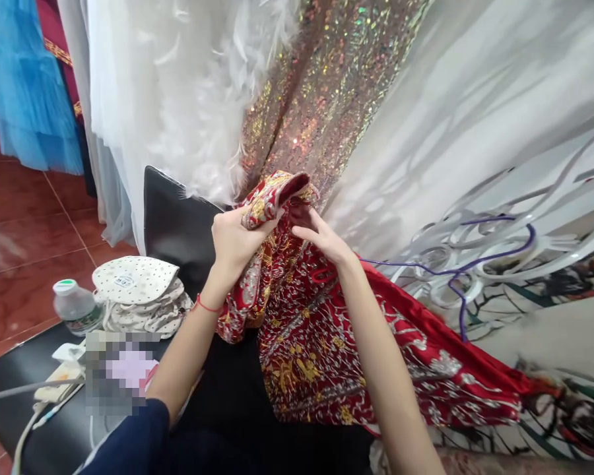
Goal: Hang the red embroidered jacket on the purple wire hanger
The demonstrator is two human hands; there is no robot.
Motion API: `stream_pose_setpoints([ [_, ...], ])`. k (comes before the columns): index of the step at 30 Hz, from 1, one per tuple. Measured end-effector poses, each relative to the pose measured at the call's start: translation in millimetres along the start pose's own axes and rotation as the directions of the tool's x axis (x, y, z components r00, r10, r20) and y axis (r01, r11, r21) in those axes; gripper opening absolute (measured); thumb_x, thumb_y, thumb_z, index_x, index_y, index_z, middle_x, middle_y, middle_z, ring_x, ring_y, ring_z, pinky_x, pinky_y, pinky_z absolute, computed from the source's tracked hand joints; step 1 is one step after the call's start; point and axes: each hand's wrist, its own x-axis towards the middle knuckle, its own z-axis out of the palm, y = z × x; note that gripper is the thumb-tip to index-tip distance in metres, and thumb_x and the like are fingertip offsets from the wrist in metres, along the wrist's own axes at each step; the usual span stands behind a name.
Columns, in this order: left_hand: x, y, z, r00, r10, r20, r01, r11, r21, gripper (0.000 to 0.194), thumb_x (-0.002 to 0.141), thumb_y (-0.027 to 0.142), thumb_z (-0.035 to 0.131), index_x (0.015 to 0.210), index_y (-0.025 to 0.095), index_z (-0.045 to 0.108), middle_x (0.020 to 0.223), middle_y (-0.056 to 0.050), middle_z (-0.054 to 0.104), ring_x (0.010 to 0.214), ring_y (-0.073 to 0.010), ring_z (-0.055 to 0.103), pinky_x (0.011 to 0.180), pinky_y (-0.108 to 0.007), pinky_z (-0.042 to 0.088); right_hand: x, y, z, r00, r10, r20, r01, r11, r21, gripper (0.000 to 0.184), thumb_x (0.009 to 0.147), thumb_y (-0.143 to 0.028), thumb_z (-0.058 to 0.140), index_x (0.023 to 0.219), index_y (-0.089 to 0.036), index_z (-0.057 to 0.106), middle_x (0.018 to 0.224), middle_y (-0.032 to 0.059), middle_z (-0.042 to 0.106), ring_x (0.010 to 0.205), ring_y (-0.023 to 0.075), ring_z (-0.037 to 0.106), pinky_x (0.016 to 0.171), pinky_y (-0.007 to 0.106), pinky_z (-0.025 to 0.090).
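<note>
A red garment [321, 343] with gold and silver embroidery lies across my lap and a black seat [178, 224]. My left hand [235, 241] is closed on a bunched fold of it near the top and lifts that fold. A thin red cord is tied round my left wrist. My right hand [321, 237] rests on the same cloth just to the right, fingers together and pinching the fabric under the raised fold. A purple cord [475, 264] runs from behind the right hand off to the right.
Hanging dresses fill the back: white feathered [178, 99], sequinned gold [327, 86], white sheer [475, 112], blue tulle [24, 92]. On the seat at left lie a dotted white bag [138, 290], a plastic bottle [74, 307] and a white charger with cables [54, 389]. Red floor tiles [24, 231].
</note>
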Motion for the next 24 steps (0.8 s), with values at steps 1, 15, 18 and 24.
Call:
stream_pose_setpoints([
  [1,3.3,3.2,2.4,0.999,0.018,0.034,-0.018,1.0,0.025,0.036,0.073,0.043,0.073,0.054,0.017,0.058,0.05,0.003,0.043,0.05,-0.0091,0.036,0.052,-0.025,0.027,1.3,-3.2,4.3,0.993,0.043,0.108,-0.059,0.986,0.157,0.056,0.085,-0.056,0.064,0.13,-0.022,0.061,0.131,0.0102,0.07,0.109,0.0206,0.068,0.087,0.036,0.06],
  [15,-1.5,12.7,9.0,0.91,-0.144,0.388,-0.035,0.907,0.42,0.023,0.077,0.031,0.053,0.057,0.02,0.049,0.059,-0.005,0.058,0.056,-0.0167,0.05,0.056,-0.03,0.032,35.2,8.9,42.6,0.852,0.113,0.511,-0.427,0.713,0.556,0.029,0.08,-0.031,0.067,0.106,-0.022,0.059,0.094,0.0018,0.073,0.089,0.0167,0.068,0.08,0.028,0.057],
  [18,4.2,7.5,7.2,0.883,-0.203,0.422,-0.01,0.893,0.45,0.02,0.082,0.027,0.048,0.068,0.018,0.057,0.071,-0.008,0.067,0.064,-0.0197,0.057,0.061,-0.031,0.035,36.3,1.6,33.9,0.816,0.011,0.577,-0.302,0.86,0.411,0.025,0.08,-0.026,0.065,0.104,-0.018,0.063,0.087,0.0019,0.071,0.084,0.0158,0.066,0.08,0.028,0.056],
  [24,9.8,-3.7,-3.6,0.874,-0.248,0.417,0.041,0.894,0.445,0.025,0.083,0.019,0.042,0.096,0.019,0.064,0.094,-0.008,0.073,0.087,-0.0246,0.066,0.072,-0.032,0.044,52.3,-8.7,13.3,0.818,0.308,0.486,-0.003,0.847,-0.531,0.012,0.087,-0.016,0.062,0.095,-0.017,0.071,0.096,0.0053,0.074,0.091,0.0188,0.068,0.082,0.028,0.052],
])
